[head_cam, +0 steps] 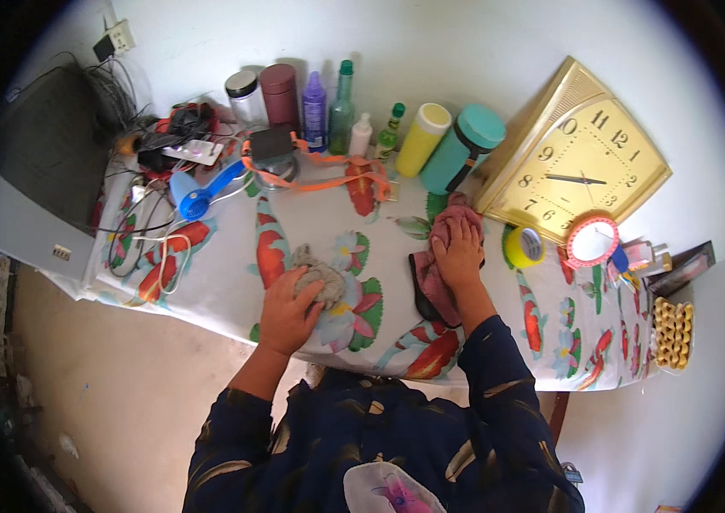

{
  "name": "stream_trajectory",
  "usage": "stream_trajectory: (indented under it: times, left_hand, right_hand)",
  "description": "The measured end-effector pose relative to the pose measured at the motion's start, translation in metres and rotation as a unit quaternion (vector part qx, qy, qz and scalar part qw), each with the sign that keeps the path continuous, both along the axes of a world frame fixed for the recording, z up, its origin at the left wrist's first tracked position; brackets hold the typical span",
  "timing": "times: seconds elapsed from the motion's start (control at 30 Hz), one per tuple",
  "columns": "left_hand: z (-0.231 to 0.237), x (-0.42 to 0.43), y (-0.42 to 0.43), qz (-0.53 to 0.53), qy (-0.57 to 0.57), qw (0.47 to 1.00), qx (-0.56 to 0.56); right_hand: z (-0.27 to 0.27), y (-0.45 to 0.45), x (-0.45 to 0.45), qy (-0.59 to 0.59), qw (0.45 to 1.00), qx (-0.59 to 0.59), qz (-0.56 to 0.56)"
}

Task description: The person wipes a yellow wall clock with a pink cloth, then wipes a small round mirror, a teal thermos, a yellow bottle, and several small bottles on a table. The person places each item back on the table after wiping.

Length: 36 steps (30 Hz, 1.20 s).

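Note:
My left hand [290, 312] has its fingers over a crumpled grey cloth [324, 287] on the patterned tablecloth [228, 282]. Farther right, my right hand [460, 252] presses down on a bunched pink cloth [429, 276] with a dark edge. The palm and fingers hide part of each cloth. Just right of the pink cloth lies a roll of yellow tape [524, 247]. Beyond it leans a large gold wall clock [583, 157], with a small pink-rimmed round mirror [593, 241] at its lower edge.
Along the wall stand a teal flask [463, 151], a yellow tumbler [423, 140], a green glass bottle [341, 112], a purple bottle [314, 115] and jars. An orange strap [330, 186], a blue hair dryer [199, 192] and cables lie left, beside a large dark screen [48, 138].

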<state>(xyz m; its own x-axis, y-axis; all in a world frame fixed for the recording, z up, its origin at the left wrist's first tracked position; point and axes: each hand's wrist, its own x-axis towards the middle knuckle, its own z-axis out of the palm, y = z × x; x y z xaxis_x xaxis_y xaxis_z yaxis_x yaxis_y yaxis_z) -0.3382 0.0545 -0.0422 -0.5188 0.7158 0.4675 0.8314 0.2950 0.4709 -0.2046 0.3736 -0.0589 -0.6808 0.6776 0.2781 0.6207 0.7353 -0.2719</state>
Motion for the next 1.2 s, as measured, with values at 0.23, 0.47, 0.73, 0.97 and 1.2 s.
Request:
stream_trajectory:
  times: [0.23,0.47,0.73,0.97,1.2]
  left_hand:
    - [-0.003,-0.003,-0.001,-0.012,0.028,1.0,0.003]
    - [-0.003,-0.024,-0.01,0.065,0.042,0.997,-0.002]
    - [0.002,-0.051,0.005,0.081,0.008,0.997,-0.018]
    - [0.063,-0.055,0.054,0.041,0.042,0.998,0.022]
    - [0.13,-0.004,0.217,-0.171,-0.112,0.969,0.141]
  right_hand:
    - [0.005,-0.118,-0.01,0.01,0.955,-0.045,0.294]
    - [0.014,-0.085,0.075,-0.004,0.958,-0.038,0.283]
    - [0.014,-0.079,0.07,0.026,0.997,0.002,0.07]
    - [0.03,-0.112,0.103,0.075,0.972,-0.026,0.222]
    - [0.018,-0.051,0.16,0.056,0.997,-0.037,-0.033]
